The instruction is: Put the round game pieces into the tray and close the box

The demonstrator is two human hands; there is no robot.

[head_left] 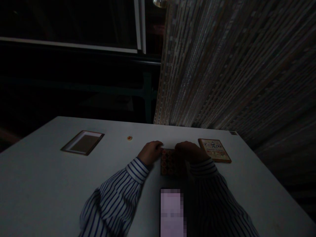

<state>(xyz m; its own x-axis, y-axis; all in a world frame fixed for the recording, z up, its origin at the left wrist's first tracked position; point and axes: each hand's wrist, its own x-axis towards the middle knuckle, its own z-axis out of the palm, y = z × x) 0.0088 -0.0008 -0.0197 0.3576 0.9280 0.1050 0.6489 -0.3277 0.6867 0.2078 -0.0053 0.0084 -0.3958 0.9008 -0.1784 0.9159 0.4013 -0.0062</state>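
Observation:
A small dark tray (168, 163) sits on the table between my hands, filled with rows of round, red-marked pieces that look like Chinese chess pieces. Its right part lies in shadow. My left hand (150, 152) is at the tray's far left corner with its fingers curled together; what they hold, if anything, is hidden. Over the tray's far right side, my right hand (189, 151) is bent down with its fingers closed, and their tips are too dark to make out. One loose round piece (129, 138) lies apart, to the left of my left hand.
The white table (118, 204) holds a shallow open frame-like box (85, 143) at the left and a flat box lid with printed characters (215, 150) at the right. A lit phone (172, 212) lies nearest me. Behind the table hangs a strand curtain (197, 72).

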